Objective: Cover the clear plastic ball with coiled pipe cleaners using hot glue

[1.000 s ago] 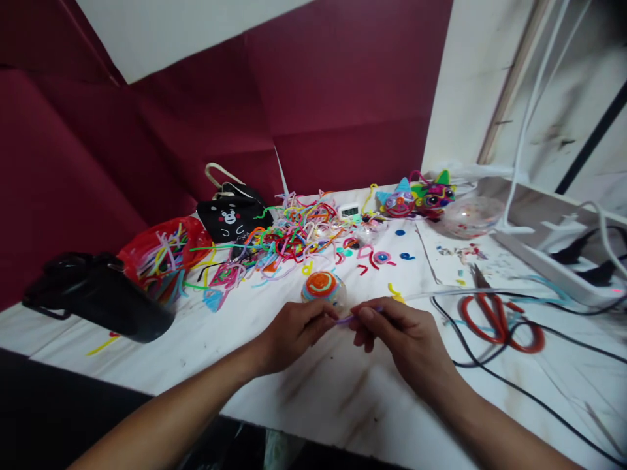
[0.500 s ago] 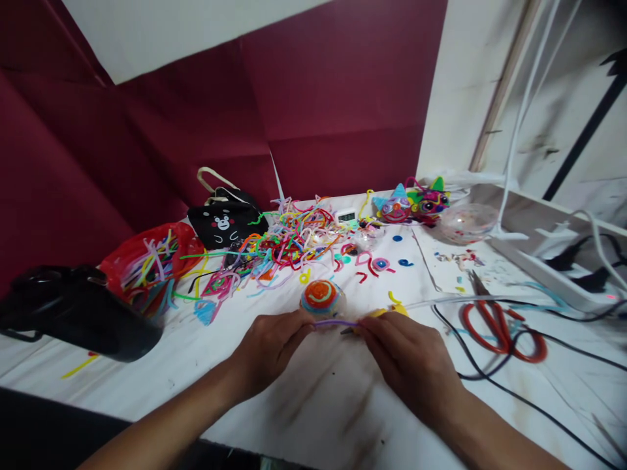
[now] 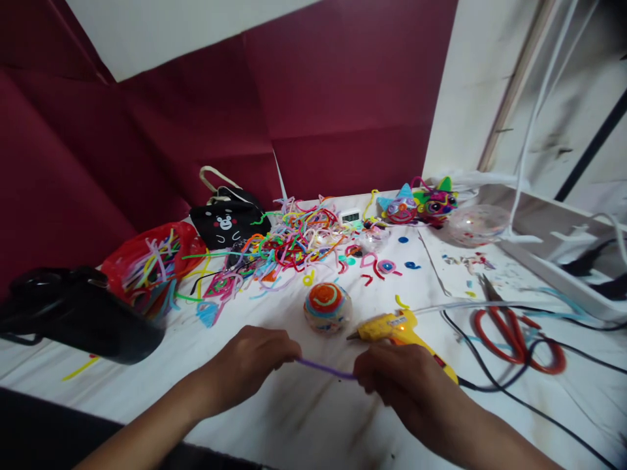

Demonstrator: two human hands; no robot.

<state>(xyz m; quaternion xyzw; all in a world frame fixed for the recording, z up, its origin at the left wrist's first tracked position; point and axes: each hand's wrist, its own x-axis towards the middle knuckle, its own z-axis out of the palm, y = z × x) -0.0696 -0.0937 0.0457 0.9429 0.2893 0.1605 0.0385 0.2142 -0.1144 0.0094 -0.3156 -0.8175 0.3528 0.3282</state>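
A purple pipe cleaner (image 3: 326, 369) is stretched between my two hands over the white table. My left hand (image 3: 255, 362) pinches its left end, and my right hand (image 3: 396, 375) closes around the right end. Just beyond them sits a clear ball (image 3: 327, 307) with an orange coil and coloured strands on its surface. A yellow glue gun (image 3: 392, 326) lies behind my right hand, which hides part of it; its nozzle points left.
Red-handled scissors (image 3: 514, 333) and black cords lie at right. A heap of pipe cleaners (image 3: 294, 235), a red bag (image 3: 189, 238) and a black bottle (image 3: 83, 313) spread across the left and back. Two decorated balls (image 3: 401, 207) stand near a grey tray (image 3: 563, 261).
Both hands have come nearer to me and moved apart, so more of the purple pipe cleaner shows. The ball and glue gun are now less covered. The view has shifted slightly.
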